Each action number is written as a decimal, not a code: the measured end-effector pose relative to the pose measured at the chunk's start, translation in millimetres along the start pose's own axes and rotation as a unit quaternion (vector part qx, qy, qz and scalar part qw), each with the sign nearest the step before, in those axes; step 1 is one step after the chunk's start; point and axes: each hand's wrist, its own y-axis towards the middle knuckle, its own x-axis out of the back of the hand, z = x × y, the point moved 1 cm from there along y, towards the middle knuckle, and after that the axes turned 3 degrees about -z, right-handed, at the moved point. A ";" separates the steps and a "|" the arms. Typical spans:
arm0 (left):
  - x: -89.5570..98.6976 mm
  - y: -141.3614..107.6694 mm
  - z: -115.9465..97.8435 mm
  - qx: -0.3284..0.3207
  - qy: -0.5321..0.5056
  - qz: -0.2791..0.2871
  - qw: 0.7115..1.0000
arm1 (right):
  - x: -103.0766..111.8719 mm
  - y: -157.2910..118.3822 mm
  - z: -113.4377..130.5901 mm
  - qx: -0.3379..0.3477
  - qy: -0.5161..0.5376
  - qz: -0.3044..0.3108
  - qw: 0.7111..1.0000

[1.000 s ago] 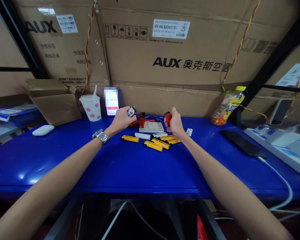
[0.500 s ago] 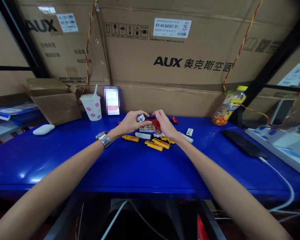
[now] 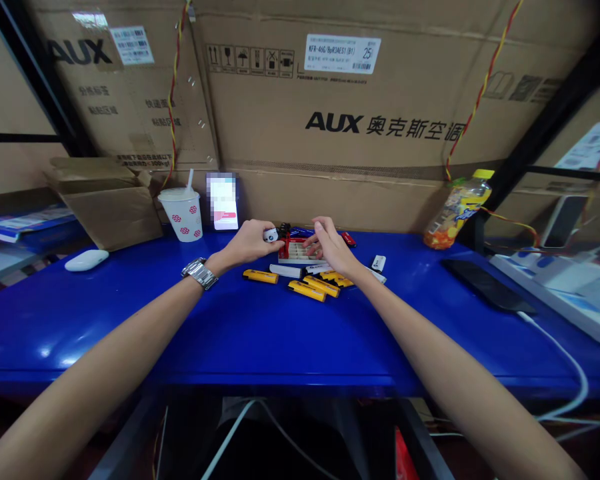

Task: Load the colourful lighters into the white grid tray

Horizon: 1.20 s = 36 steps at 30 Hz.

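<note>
Left hand (image 3: 253, 241): centre of frame, closed about a white lighter (image 3: 271, 235) at the left edge of the cream slotted tray (image 3: 293, 261).
Right hand (image 3: 333, 248): right of centre, fingers loosely parted over the tray's right side, no lighter visible in them.
Change: half a second ago the hands met over the tray, a red lighter in the right; now they are apart.
Red lighters (image 3: 284, 249): upright in the tray's left end, black tops uppermost; the carried one has probably been set there. Exact count hidden.
Tray: centre of frame; many cells apparently unfilled, so loading seems early.
Yellow lighters (image 3: 307, 291): loose, below the tray.
</note>
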 end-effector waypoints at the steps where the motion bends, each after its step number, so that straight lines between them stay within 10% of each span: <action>1: -0.3 0.2 1.4 0.008 0.002 0.004 1.000 | 0.4 0.0 -0.5 -0.001 -0.002 0.001 1.000; 36: -11.6 -11.7 -30.8 -0.063 -0.041 0.005 0.997 | -15.4 -10.0 31.1 0.121 0.024 0.026 0.992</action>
